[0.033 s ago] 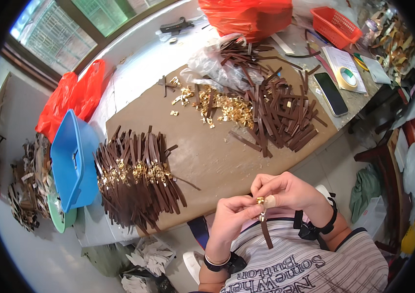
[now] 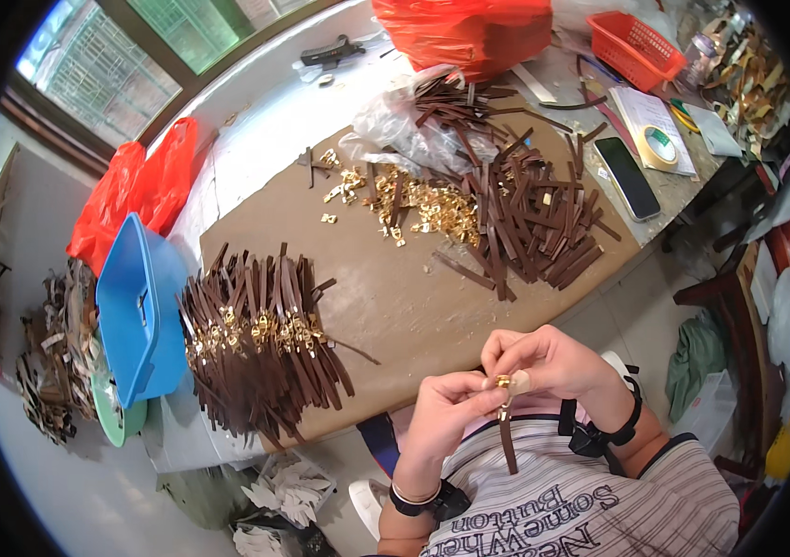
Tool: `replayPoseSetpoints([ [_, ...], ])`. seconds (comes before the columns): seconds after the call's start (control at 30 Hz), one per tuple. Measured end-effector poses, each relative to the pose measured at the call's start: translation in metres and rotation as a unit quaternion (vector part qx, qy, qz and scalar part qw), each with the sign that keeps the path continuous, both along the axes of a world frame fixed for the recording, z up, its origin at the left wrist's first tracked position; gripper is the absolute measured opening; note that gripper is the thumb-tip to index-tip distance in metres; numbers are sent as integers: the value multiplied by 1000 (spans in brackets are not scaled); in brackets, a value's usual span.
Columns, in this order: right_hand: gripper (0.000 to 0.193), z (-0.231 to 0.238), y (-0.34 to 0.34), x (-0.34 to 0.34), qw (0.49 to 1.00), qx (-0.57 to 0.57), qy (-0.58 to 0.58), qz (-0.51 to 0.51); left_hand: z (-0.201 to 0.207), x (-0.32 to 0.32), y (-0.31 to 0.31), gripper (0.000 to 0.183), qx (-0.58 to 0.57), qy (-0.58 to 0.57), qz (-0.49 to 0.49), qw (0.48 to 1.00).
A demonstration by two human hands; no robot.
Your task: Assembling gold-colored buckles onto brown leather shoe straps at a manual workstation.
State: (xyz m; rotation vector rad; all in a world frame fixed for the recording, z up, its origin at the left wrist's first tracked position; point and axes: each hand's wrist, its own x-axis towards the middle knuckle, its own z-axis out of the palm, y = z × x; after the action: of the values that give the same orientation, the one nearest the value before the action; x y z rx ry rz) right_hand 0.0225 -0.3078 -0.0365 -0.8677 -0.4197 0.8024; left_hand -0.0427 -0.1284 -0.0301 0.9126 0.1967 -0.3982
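Left hand (image 2: pixel 450 413) and right hand (image 2: pixel 557 359) meet at the table's (image 2: pixel 172 434) near edge, both closed in a fingertip pinch on a gold clasp (image 2: pixel 503 382), a brown strap (image 2: pixel 509 447) hanging beneath it before a striped shirt (image 2: pixel 669 492). Fingers cover much of the join, so whether the clasp sits square cannot be told from this angle.

A slip looks the likeliest mishap: the clasp is small, the hold is all fingertips, and a piece popping free would probably fall past the shirt instead of landing on the brown mat (image 2: pixel 395 316). Uneven pressure from the two thumbs could also leave the clasp crooked.

Clutter adds its own risks. At left, clasped straps (image 2: pixel 265 288) lie packed beside a blue bin (image 2: pixel 168 292), where a brushing sleeve could spoil the row. Toward the far side, loose clasps (image 2: pixel 437 209) run up against a heap of loose straps (image 2: pixel 543 218); a hasty reach there might snag several at once. At right, a phone (image 2: pixel 627 178) lies near the table's edge, exposed to a sweeping forearm.
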Motion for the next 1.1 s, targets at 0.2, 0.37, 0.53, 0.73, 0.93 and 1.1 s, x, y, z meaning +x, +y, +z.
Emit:
replayPoseSetpoints([
  [0.2, 7, -2, -45, 3, 983, 11, 50, -177, 3, 60, -11, 4, 589, -290, 142, 740],
  [0.37, 9, -2, -57, -1, 969, -29, 37, -243, -2, 118, 1, 11, 742, -306, 154, 577],
  [0.53, 8, 1, -48, -5, 973, -38, 51, -221, -8, 135, 10, 12, 789, -398, -23, 468],
  [0.73, 6, 5, -41, -6, 974, -27, 51, -220, -4, 128, 8, 7, 809, -384, -28, 444],
  [0.93, 15, 24, -25, -17, 916, -138, -235, -294, 18, 56, 0, 11, 415, -167, 134, 884],
  [1.1, 25, 37, -8, -27, 837, -225, -382, -320, 26, 7, -21, 13, 99, -104, 148, 979],
])
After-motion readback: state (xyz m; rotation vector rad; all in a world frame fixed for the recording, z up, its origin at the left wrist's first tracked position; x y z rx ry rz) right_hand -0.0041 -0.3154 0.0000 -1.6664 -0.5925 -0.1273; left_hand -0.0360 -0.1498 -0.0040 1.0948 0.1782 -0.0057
